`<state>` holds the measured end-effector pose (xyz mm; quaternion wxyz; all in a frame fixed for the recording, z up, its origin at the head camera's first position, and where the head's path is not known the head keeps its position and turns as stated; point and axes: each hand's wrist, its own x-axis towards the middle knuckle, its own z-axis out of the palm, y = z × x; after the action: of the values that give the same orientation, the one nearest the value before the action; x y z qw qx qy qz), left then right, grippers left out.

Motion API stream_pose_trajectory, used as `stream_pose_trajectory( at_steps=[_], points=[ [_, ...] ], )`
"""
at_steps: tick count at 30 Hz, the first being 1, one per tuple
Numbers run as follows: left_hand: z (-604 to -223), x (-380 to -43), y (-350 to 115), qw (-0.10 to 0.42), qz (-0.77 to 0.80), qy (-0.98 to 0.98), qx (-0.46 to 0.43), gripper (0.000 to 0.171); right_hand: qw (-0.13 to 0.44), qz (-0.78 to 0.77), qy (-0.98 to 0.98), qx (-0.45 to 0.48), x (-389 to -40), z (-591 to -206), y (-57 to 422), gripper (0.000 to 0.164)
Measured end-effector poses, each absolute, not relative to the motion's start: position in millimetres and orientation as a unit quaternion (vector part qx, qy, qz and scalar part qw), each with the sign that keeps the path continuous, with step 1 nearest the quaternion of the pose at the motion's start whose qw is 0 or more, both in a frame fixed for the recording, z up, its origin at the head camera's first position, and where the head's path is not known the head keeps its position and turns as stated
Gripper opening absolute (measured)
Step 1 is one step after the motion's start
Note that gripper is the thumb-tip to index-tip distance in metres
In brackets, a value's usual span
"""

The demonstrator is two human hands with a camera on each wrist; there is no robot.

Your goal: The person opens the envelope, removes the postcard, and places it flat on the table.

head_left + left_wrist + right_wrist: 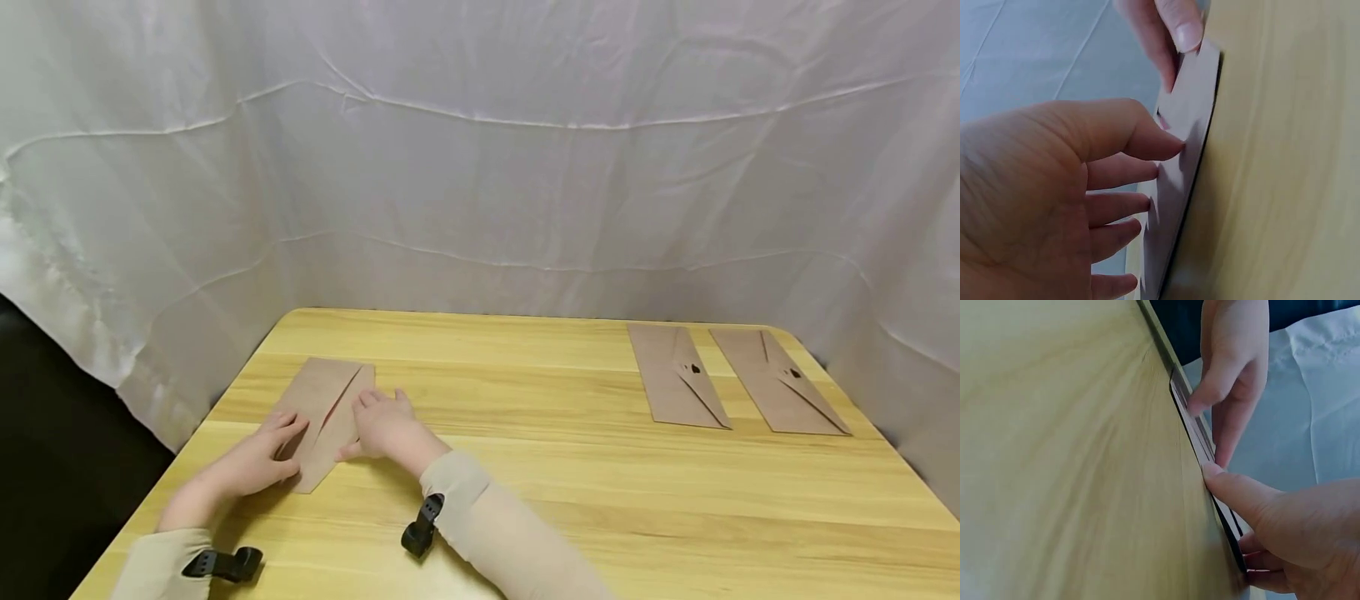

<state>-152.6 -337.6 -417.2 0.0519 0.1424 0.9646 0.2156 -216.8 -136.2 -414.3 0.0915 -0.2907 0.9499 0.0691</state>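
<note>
Head view: one brown paper envelope (324,442), lying near the left edge of the surface (525,392); your left hand (258,458) and right hand (388,429), fingers spread, touching it; two more envelopes (667,383), far right corner.

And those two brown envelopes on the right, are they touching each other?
Apart: the head view shows a strip of bare wooden tabletop between the inner envelope and the outer envelope.

Left hand (258,457) and right hand (386,425) hide parts of envelope (322,417) near table (540,400) left edge. Marks (695,368) near far right corner too small to read. Near edge cut off in head view.
</note>
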Motion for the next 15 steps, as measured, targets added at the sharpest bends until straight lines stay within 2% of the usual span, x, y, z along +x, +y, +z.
stream_pose_trajectory(
  at_steps=[15],
  points=[
    [-419,-156,-316,0.009,0.179,0.974,0.137,0.073,0.093,0.060,0.953,-0.280,-215,-417,-137,0.093]
  ],
)
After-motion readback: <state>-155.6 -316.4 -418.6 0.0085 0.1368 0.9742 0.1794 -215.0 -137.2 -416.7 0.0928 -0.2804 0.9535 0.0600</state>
